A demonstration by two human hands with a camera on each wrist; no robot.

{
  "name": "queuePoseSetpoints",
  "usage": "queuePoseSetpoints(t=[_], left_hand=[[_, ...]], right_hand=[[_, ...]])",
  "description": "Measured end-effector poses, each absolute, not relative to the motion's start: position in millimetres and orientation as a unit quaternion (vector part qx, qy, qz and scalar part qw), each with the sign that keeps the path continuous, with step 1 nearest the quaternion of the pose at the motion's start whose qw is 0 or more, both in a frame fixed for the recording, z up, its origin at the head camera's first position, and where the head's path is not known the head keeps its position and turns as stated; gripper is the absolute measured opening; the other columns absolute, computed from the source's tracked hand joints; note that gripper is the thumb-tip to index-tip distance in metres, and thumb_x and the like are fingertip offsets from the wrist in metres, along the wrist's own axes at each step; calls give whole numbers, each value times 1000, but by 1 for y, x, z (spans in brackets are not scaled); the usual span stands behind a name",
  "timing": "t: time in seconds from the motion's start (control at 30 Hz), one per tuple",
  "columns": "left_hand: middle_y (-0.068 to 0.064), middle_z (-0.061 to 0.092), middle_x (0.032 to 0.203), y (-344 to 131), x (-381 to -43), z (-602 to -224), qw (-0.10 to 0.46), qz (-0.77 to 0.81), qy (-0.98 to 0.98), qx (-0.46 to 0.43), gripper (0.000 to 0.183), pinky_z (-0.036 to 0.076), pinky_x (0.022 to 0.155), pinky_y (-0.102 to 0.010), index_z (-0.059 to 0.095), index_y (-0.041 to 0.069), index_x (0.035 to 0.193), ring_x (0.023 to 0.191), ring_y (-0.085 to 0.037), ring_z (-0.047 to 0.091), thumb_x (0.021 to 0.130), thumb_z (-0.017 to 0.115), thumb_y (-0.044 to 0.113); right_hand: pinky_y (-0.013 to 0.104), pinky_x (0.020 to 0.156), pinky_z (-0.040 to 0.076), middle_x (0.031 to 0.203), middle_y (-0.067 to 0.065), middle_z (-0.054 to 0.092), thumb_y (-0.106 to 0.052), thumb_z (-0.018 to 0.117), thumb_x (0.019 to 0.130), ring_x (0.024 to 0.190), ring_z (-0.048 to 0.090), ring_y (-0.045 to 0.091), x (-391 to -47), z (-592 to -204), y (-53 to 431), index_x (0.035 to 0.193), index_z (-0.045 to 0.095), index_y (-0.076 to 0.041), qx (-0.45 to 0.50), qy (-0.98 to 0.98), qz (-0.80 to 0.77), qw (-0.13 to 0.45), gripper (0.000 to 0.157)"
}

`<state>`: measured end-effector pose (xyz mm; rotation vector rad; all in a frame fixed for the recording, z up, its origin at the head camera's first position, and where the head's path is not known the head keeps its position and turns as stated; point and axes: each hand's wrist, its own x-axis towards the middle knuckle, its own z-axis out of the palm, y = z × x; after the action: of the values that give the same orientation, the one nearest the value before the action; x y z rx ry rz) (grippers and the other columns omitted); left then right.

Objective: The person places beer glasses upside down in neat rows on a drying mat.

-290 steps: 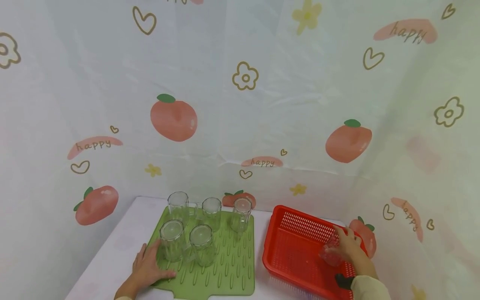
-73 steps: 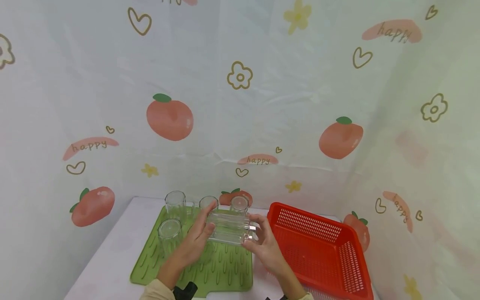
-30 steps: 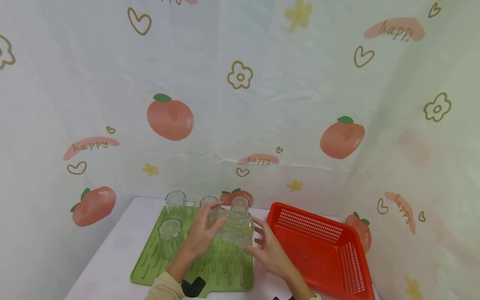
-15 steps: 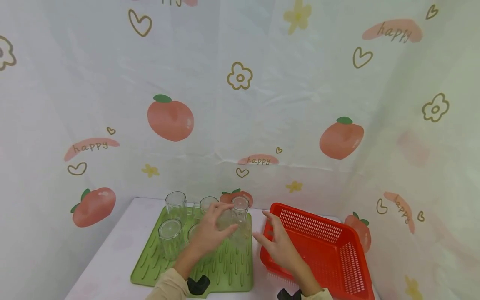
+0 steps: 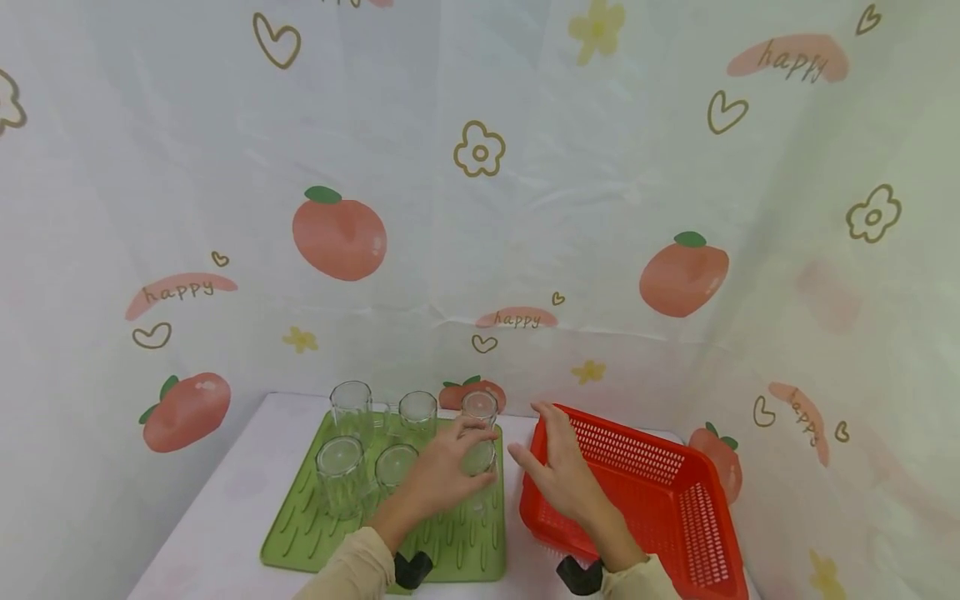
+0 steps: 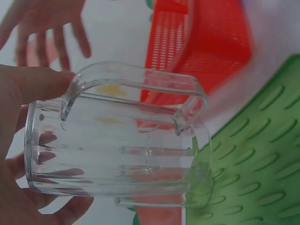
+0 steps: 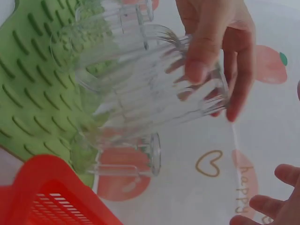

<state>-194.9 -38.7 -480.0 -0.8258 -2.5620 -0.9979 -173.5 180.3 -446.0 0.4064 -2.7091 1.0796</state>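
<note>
With thumb and fingers round its base end, my left hand (image 5: 438,475) grips a clear glass mug (image 5: 478,457). The mug is bottom-up over the right part of a green ridged mat (image 5: 296,537); whether its rim touches the mat cannot be told. Its handle (image 6: 136,77) shows on the near side in the left wrist view. My right hand (image 5: 566,475) hovers with spread fingers beside the red basket, apart from the mug. More glass mugs stand bottom-up on the mat, including a front left one (image 5: 341,479) and a back right one (image 5: 478,406).
A red perforated plastic basket (image 5: 705,492) stands to the right of the mat on a white-covered table (image 5: 217,508). A printed white curtain (image 5: 420,250) closes off the back and sides.
The right hand took a glass from the basket. Both hands then held the mug sideways; the right hand let go, and the left turned it bottom-up and lowered it over the mat.
</note>
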Motion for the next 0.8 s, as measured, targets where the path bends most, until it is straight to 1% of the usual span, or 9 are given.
queuePoseSetpoints(t=[0.17,0.27,0.37,0.43,0.5,0.67,0.8], left_hand=[[0,57,141,-31,-198,-488,127,-298,-901,-289,52,57,97,-48,67,25,131,125,-26,61,83,84,29],[-2,58,143,-26,-199,-493,109,-277,-913,-277,54,54,100,-54,66,26,132,127,-30,60,82,85,30],[-3,59,142,-22,-201,-497,96,-268,-919,-272,55,53,101,-55,66,26,133,127,-31,59,81,85,30],[-3,60,140,-20,-202,-500,94,-270,-919,-271,55,54,100,-54,66,26,132,127,-31,59,81,85,28],[-2,60,139,-18,-202,-503,92,-269,-920,-269,54,55,100,-51,67,25,131,126,-30,59,80,86,27],[-2,59,139,-15,-204,-513,79,-267,-924,-262,53,53,102,-52,68,24,131,129,-30,57,80,86,24],[-4,59,139,-14,-207,-521,69,-274,-923,-261,52,53,102,-53,67,22,130,128,-31,56,81,85,21]], right_hand=[[68,115,37,164,10,30,-57,65,94,151,31,36,-178,-443,178,159,30,-16,148,-922,337,119,85],[68,112,40,165,9,29,-60,65,92,150,31,36,-181,-442,176,159,29,-18,152,-926,321,126,88],[68,110,42,164,10,29,-61,66,91,149,33,37,-182,-440,173,159,31,-16,157,-928,308,139,89],[67,109,44,164,11,29,-60,65,92,148,34,39,-183,-439,172,159,32,-15,160,-930,296,147,87],[67,111,42,165,13,29,-60,63,93,148,34,40,-186,-438,172,158,32,-15,161,-935,279,150,85],[67,114,38,166,16,25,-60,61,94,149,30,43,-192,-439,172,158,30,-19,158,-946,239,155,83],[67,115,36,166,16,24,-61,61,93,148,30,44,-193,-439,173,159,30,-19,158,-948,229,155,84]])
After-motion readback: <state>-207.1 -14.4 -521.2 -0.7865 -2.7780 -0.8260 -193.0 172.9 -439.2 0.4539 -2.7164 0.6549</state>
